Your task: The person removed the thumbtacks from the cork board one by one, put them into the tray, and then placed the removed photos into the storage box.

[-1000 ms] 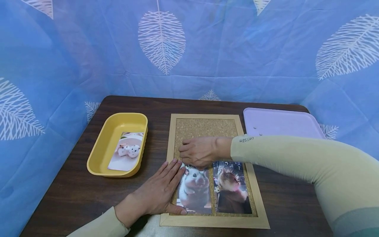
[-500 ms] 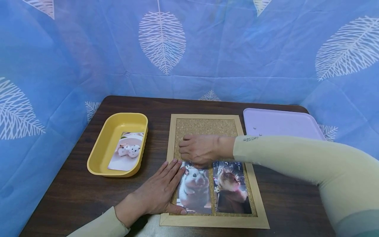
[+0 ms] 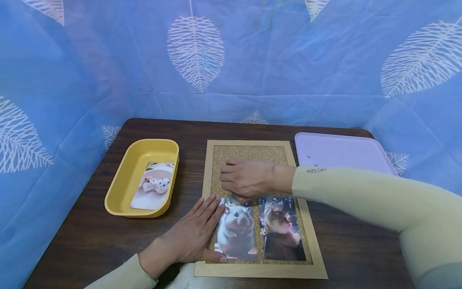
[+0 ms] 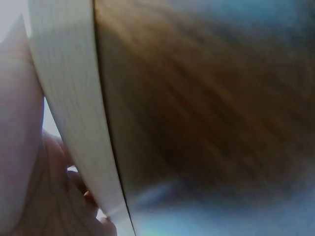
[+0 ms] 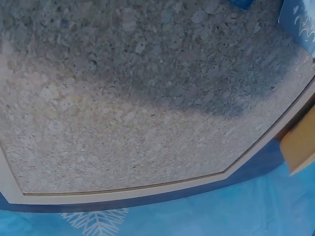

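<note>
My left hand (image 3: 193, 233) lies spread over the left edge of a wood-framed corkboard (image 3: 313, 241), its fingertips and thumb at a hamster photo (image 3: 236, 235). In the left wrist view, fingers (image 4: 64, 196) show beside the frame's edge. Above that photo's top edge, my right hand (image 3: 249, 178) is over the cork with curled fingers. The fingertips are hidden beneath it, so anything pinched there cannot be seen. A second animal photo (image 3: 282, 233) lies on the board to the right. Bare cork (image 5: 118, 137) fills most of the right wrist view.
On the left stands a yellow bin (image 3: 120, 188) with another hamster photo (image 3: 153, 186) in it. A lilac tray (image 3: 343, 150) lies at the back right with small pale bits (image 3: 309, 157) on it. Blue leaf-print cloth (image 3: 252, 60) hangs behind the dark wooden table (image 3: 83, 237).
My right hand has shifted slightly up and to the right, and more of the hamster photo's top shows. The left hand stays in place.
</note>
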Motion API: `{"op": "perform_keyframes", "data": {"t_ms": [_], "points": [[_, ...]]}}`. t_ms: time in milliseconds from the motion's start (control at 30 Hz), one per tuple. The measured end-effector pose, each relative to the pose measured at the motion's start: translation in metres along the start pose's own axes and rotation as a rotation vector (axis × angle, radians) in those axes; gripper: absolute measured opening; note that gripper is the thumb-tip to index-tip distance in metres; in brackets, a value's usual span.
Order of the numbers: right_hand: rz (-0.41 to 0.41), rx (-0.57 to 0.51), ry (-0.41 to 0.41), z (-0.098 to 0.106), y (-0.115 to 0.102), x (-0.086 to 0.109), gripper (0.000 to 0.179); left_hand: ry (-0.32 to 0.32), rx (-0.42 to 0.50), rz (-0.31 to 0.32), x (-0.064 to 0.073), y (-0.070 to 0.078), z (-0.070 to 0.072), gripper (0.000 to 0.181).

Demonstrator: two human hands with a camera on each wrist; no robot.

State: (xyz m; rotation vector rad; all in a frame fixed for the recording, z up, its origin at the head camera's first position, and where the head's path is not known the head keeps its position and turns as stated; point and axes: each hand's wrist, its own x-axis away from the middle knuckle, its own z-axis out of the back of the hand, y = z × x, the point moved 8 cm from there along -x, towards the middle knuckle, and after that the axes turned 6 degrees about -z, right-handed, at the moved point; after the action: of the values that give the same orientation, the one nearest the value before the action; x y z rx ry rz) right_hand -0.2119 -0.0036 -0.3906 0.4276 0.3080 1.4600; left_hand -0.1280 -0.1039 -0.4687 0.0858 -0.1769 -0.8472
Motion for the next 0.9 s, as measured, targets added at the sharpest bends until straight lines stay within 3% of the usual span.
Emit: {"op": "perform_keyframes", "data": {"t_ms": [400, 533, 700, 900], "points": [[-0.072, 0.037, 0.091, 0.008, 0.005, 0.018, 0.031, 0.006, 0.008, 0.001, 0.0, 0.002, 0.001, 0.125], [-0.121, 0.045, 0.137, 0.011, 0.009, 0.024, 0.026, 0.009, 0.008, -0.003, 0.0, 0.003, 0.001, 0.125], [-0.192, 0.048, 0.214, 0.014, 0.012, 0.032, 0.02, 0.015, 0.009, -0.004, 0.0, 0.004, 0.002, 0.125], [-0.263, 0.053, 0.351, 0.019, 0.016, 0.045, 0.027, 0.012, 0.007, 0.0, 0.0, 0.004, 0.001, 0.126]]}}
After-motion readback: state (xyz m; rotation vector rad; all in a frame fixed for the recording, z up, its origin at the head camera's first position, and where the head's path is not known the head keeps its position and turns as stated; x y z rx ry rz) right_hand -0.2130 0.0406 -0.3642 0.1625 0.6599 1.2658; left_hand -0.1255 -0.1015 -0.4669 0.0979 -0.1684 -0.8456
